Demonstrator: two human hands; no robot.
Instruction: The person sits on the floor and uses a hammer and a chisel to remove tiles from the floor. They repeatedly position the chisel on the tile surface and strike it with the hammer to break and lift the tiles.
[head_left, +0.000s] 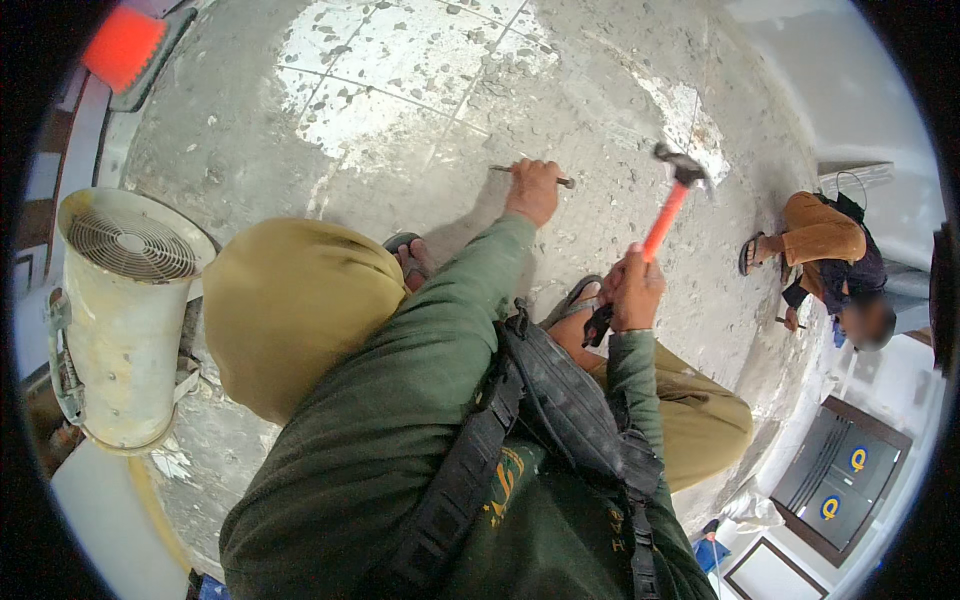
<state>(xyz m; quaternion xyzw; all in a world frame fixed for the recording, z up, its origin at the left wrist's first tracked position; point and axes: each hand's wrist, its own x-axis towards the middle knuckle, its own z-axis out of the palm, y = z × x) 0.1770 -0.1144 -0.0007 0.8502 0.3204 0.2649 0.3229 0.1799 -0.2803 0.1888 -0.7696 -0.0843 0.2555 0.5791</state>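
My left hand (534, 192) is closed around a metal chisel (501, 169), whose tip points left over the rough grey floor (450, 195); its struck end shows past my fingers on the right. In my right hand (637, 291) is a claw hammer (665, 217) with an orange and black handle. The hammer's dark head is raised to the right of the chisel, apart from it. Beyond my left hand, white floor tiles (405, 52) show through broken grey mortar, with chips scattered over them.
A cylindrical metal blower fan (124, 322) stands at the left. An orange object (126, 46) lies at the upper left. Another person (832, 247) squats at the right, holding a thin tool. Double doors (841, 480) are at the lower right. My sandalled feet flank the work area.
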